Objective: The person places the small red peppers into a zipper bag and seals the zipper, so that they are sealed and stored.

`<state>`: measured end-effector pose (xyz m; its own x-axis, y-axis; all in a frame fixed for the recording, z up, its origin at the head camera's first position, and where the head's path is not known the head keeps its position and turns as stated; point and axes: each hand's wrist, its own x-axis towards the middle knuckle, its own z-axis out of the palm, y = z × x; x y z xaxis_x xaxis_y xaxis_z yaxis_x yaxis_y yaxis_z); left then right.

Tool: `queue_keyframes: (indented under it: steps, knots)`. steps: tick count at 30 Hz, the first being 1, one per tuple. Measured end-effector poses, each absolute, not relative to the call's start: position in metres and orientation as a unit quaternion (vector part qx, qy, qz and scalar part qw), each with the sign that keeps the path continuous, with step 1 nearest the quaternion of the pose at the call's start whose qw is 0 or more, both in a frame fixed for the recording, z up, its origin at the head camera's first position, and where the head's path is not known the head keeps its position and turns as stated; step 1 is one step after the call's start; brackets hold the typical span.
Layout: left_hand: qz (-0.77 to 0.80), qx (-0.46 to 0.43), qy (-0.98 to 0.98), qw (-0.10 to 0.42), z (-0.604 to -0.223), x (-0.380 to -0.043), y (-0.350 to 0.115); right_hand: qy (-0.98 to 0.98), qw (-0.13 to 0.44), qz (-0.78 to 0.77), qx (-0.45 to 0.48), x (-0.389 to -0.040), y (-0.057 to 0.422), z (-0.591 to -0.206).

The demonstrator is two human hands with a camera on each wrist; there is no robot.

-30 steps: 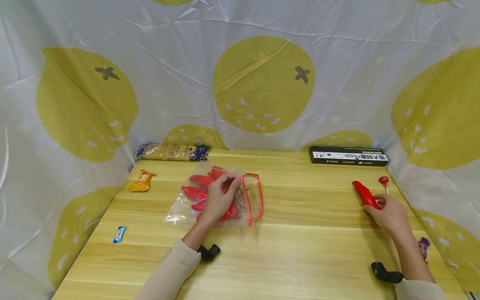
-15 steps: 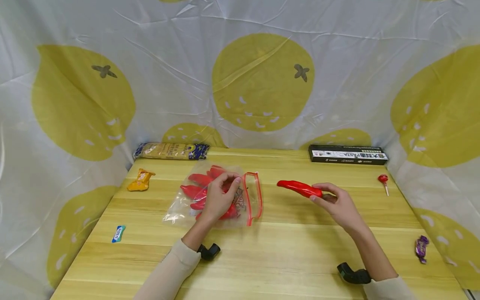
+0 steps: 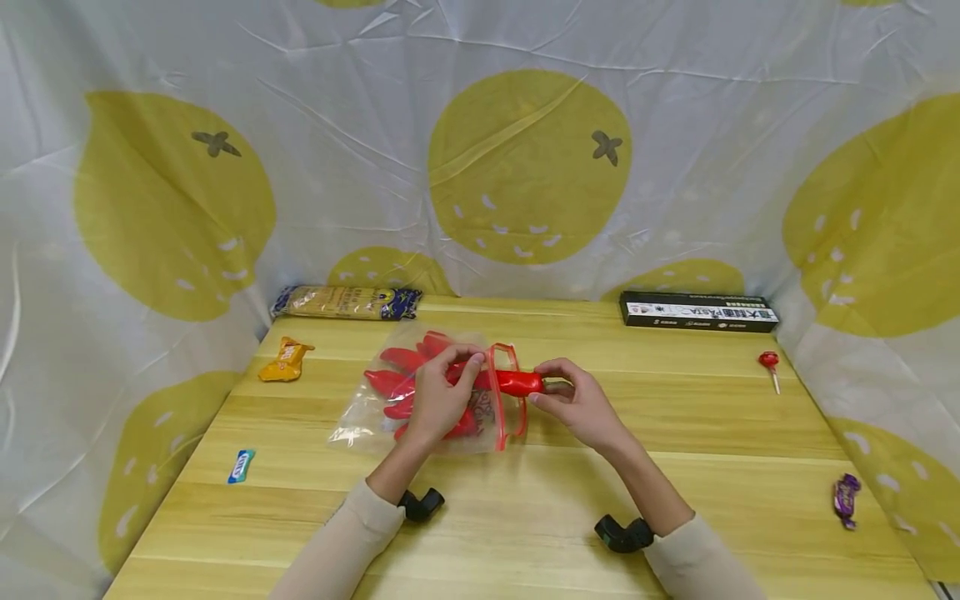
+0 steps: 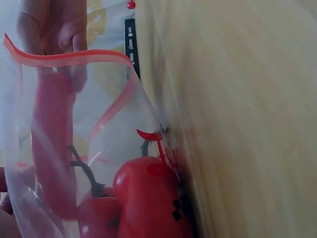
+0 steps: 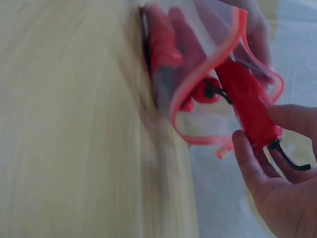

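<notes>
A clear zip bag (image 3: 360, 421) with a red zip edge lies on the table, several red chili peppers (image 3: 390, 384) inside it. My left hand (image 3: 440, 396) pinches the bag's upper side near its mouth, which gapes to the right. With fingers and thumb my right hand (image 3: 581, 406) holds another red chili pepper (image 3: 519, 382) by its stem end. That pepper's tip is through the mouth, inside the bag. In the right wrist view, its dark stem (image 5: 290, 157) sticks out past the fingers. Through the plastic, the left wrist view shows the same pepper (image 4: 54, 144) above the others.
At the back stand a noodle packet (image 3: 347, 302) on the left and a black pasta box (image 3: 699, 312) on the right. An orange-wrapped sweet (image 3: 286, 360) and a small blue one (image 3: 241, 467) lie left. A lollipop (image 3: 769, 362) and a purple-wrapped candy (image 3: 846, 501) lie right.
My right hand has carried the chili pepper from the table's right side leftward, and its tip has entered the bag's mouth. The left hand has kept its place on the bag.
</notes>
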<state>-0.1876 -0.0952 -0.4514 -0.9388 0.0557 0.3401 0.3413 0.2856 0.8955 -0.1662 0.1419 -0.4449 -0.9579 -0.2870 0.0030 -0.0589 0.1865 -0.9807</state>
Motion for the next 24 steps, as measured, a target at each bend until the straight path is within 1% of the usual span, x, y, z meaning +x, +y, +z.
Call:
queue_keyframes:
  steps: [3,9,11,14,18,21,24]
  knots:
    - [-0.584,-0.125,-0.793,0.123,-0.45,-0.186,-0.094,0.757,0.084,-0.64,-0.103,-0.169,0.128,-0.448]
    - [-0.59,-0.113,-0.79,0.125,-0.446,-0.184,-0.09,0.758,0.052,-0.644,-0.084,-0.175,0.106,-0.449]
    - [-0.59,-0.111,-0.79,0.124,-0.437,-0.179,-0.089,0.752,0.055,-0.651,-0.081,-0.176,0.101,-0.45]
    - [-0.593,-0.117,-0.787,0.124,-0.436,-0.179,-0.09,0.739,0.075,-0.664,-0.088,-0.176,0.096,-0.447]
    - [-0.593,-0.132,-0.783,0.133,-0.448,-0.186,-0.093,0.732,0.094,-0.666,-0.11,-0.176,0.098,-0.448]
    - [-0.59,-0.131,-0.785,0.133,-0.451,-0.187,-0.094,0.721,0.092,-0.676,-0.118,-0.174,0.109,-0.451]
    - [-0.59,-0.128,-0.786,0.135,-0.453,-0.189,-0.095,0.713,0.075,-0.686,-0.122,-0.167,0.122,-0.448]
